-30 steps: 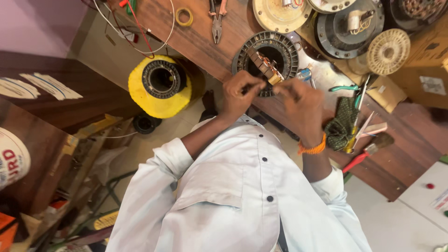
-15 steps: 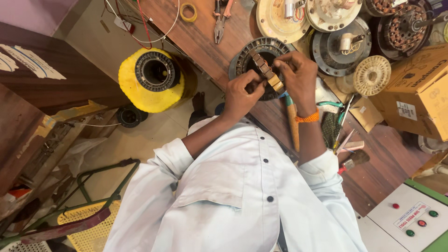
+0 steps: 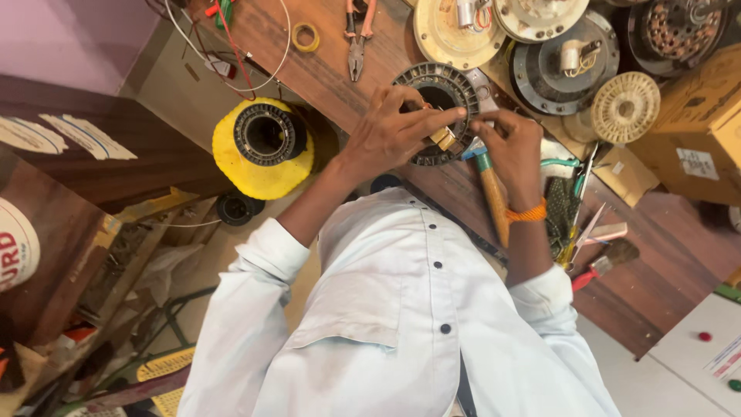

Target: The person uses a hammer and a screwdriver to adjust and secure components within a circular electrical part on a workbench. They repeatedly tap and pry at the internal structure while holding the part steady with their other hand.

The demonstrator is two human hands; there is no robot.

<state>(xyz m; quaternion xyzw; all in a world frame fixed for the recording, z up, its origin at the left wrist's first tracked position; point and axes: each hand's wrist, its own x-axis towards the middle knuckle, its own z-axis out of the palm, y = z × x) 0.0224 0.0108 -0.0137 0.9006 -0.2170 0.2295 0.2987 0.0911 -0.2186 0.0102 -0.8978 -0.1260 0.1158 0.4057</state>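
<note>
Winding step in hand, judging by the layout. Left hand (image 3: 390, 131) pinching a small brass piece (image 3: 442, 138) over the black slotted ring (image 3: 440, 96) on the wooden bench (image 3: 324, 69). Right hand (image 3: 513, 150) grasping a wooden-handled tool (image 3: 491, 189). Next: seating the piece squarely calls for steady pressure.

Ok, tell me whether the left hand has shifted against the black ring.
Yes. The left hand has slid rightward over the black ring: before it sat at the ring's lower-left edge, now its fingers stretch across its lower half.
</note>
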